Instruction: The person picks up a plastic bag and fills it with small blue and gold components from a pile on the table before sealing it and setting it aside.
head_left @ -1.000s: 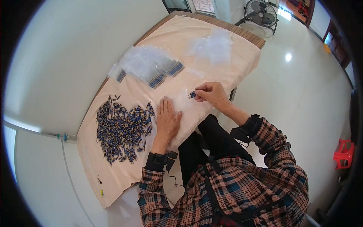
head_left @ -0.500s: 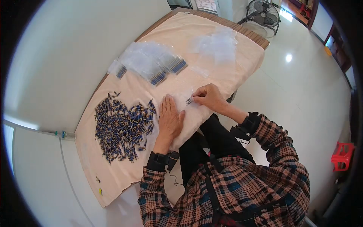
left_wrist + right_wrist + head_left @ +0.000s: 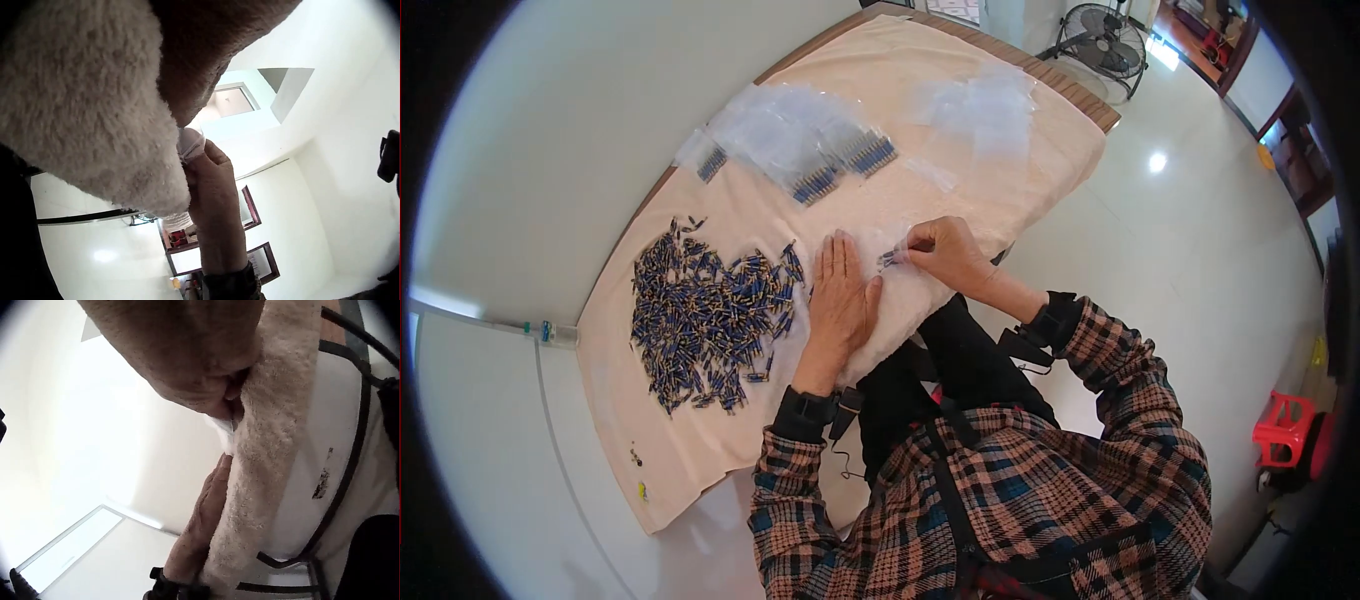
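Note:
In the head view the left hand (image 3: 839, 300) rests flat on the cloth with straight fingers, touching the edge of a clear bag. The right hand (image 3: 950, 255) pinches the bag's film, and a few small blue-and-gold pieces (image 3: 888, 259) show just left of its fingertips, seemingly inside the bag. A large heap of such pieces (image 3: 710, 320) spreads to the left of the left hand. The right wrist view shows white film (image 3: 223, 432) between the right hand (image 3: 187, 356) and the left hand (image 3: 203, 515).
Filled bags (image 3: 815, 183) with rows of pieces lie at the back left of the cloth (image 3: 990, 200); a pile of clear bags (image 3: 980, 108) sits at the back right. A small yellow item (image 3: 643, 491) lies at the near left corner. A fan (image 3: 1103, 40) and red stool (image 3: 1284, 430) stand on the floor.
The right hand has moved left, closer to the left hand, and the pieces once pinched in its fingertips now show beside them. The left hand stays flat. The head view has shifted slightly.

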A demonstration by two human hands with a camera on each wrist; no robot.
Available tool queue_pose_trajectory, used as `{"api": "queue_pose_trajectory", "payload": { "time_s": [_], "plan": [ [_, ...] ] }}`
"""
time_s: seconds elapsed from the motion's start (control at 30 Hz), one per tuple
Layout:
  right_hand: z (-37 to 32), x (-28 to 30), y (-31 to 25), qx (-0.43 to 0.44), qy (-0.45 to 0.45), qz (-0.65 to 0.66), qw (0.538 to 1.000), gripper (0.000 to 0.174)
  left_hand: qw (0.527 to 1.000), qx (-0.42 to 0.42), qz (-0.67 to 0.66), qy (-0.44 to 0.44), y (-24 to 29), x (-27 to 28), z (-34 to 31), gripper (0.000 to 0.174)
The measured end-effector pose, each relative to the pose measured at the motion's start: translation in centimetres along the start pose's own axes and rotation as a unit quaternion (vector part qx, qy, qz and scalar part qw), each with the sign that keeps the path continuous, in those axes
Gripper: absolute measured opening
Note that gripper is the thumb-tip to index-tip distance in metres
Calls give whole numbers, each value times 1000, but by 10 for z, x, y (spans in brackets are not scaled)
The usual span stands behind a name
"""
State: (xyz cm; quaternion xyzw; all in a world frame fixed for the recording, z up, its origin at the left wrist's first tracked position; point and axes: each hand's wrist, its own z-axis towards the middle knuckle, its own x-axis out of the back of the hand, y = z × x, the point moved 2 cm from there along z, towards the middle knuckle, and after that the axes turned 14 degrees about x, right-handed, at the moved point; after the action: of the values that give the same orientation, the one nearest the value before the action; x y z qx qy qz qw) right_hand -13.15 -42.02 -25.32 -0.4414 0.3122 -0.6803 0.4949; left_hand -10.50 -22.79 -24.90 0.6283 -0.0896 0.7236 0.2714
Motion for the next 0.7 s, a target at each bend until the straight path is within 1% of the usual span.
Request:
{"api": "queue_pose_trajectory", "payload": {
  "time_s": [0.03, 0.13, 0.17, 0.27, 0.3, 0.4, 0.57, 0.7],
  "plan": [
    [-1, 0, -2, 1, -2, 0, 1000, 13, 1000, -1, -2, 1, 1, 1, 0, 69],
    [-2, 2, -13, 16, -38, -105, 994, 16, 1000, -3, -3, 3, 1, 1, 1, 69],
    [-1, 2, -15, 18, -40, -104, 994, 16, 1000, -4, -2, 4, 1, 1, 2, 69],
    [1, 0, -19, 42, -33, -191, 980, 19, 1000, -10, -1, 6, 0, 1, 0, 68],
    [2, -1, -17, 43, -35, -191, 980, 19, 1000, -16, -2, 9, 0, 1, 0, 68],
    [7, -2, -6, 43, 26, -157, 986, 19, 1000, -20, -2, 13, 1, 1, -1, 67],
    [9, -1, -5, 47, 45, -172, 983, 19, 1000, -17, 5, 18, 1, 1, 0, 66],
    [6, 3, -6, 51, 54, -141, 987, 17, 1000, -15, 6, 17, 0, 0, -1, 66]
  ]
}}
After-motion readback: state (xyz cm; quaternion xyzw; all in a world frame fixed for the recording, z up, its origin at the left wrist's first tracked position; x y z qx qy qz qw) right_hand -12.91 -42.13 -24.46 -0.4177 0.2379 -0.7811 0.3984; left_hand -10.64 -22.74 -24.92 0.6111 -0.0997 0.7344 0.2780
